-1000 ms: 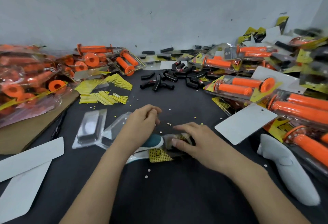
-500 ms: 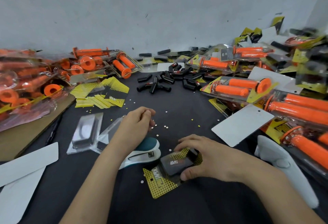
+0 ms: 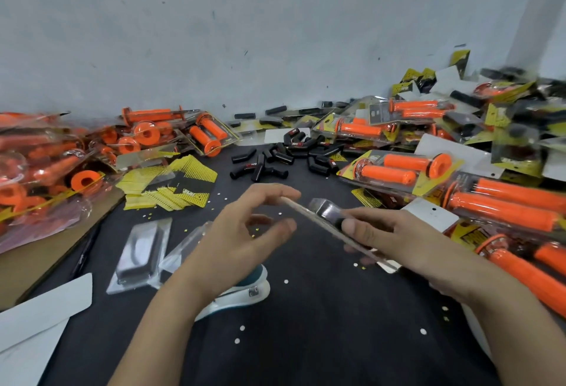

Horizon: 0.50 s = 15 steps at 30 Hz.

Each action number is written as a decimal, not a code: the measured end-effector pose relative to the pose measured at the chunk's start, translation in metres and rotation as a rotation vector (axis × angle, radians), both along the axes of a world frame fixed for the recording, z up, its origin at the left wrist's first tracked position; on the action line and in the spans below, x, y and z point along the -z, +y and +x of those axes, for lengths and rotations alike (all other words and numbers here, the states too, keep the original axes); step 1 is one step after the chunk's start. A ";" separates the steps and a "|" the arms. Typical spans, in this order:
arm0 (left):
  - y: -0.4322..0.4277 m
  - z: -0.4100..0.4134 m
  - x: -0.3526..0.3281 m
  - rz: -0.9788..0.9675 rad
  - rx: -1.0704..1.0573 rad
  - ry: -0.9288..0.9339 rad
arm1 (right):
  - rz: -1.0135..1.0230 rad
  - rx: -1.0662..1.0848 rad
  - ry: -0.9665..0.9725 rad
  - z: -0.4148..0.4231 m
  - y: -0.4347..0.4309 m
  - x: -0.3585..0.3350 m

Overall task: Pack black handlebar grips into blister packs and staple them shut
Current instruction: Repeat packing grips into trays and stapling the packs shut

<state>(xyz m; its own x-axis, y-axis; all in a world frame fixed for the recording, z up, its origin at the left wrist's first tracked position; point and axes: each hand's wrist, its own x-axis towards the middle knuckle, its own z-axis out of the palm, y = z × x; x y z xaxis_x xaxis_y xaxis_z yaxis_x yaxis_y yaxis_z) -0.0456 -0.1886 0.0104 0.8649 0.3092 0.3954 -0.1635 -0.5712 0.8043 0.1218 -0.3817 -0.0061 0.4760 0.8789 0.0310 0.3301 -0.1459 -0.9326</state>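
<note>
My right hand (image 3: 395,238) grips a filled blister pack (image 3: 324,215) and holds it tilted, edge-on, above the black table (image 3: 306,339). My left hand (image 3: 245,232) hovers beside the pack's far end with fingers spread and relaxed, holding nothing. Under my left wrist lies a teal and white stapler (image 3: 242,290). Loose black handlebar grips (image 3: 275,159) lie in a heap at the table's far middle. Two clear blister shells (image 3: 141,251) rest at the left, one with a black grip inside.
Packed orange grips (image 3: 395,168) are heaped along the right side and in bags (image 3: 46,171) on the left. Yellow backing cards (image 3: 165,186) fan out at the left centre. White cards (image 3: 39,309) lie at the near left. A cardboard sheet (image 3: 46,263) sits under the bags.
My right hand has lifted the pack off the table and tilted it edge-on. My left hand has come off the stapler and risen, fingers spread, toward the pack.
</note>
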 end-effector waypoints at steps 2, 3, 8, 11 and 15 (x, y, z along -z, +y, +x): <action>-0.003 0.004 0.000 0.044 -0.076 -0.032 | 0.013 0.012 0.110 -0.002 -0.001 -0.002; -0.002 0.007 0.001 0.060 -0.151 -0.046 | 0.030 0.030 0.186 -0.003 0.000 -0.003; 0.008 0.012 0.007 -0.029 -0.414 0.004 | 0.174 0.165 0.388 -0.008 0.008 -0.006; 0.007 0.013 0.009 -0.089 -0.407 0.092 | 0.199 0.205 0.272 -0.011 0.011 0.000; 0.009 0.015 0.010 -0.192 -0.362 0.122 | 0.199 0.291 0.228 -0.010 0.017 0.005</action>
<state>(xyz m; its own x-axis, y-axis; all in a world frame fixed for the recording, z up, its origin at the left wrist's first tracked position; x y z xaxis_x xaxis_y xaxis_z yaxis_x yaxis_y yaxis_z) -0.0308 -0.1798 0.0002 0.7238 0.6597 0.2023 0.1234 -0.4123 0.9027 0.1117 -0.3643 -0.0106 0.7181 0.6940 0.0516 0.0839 -0.0127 -0.9964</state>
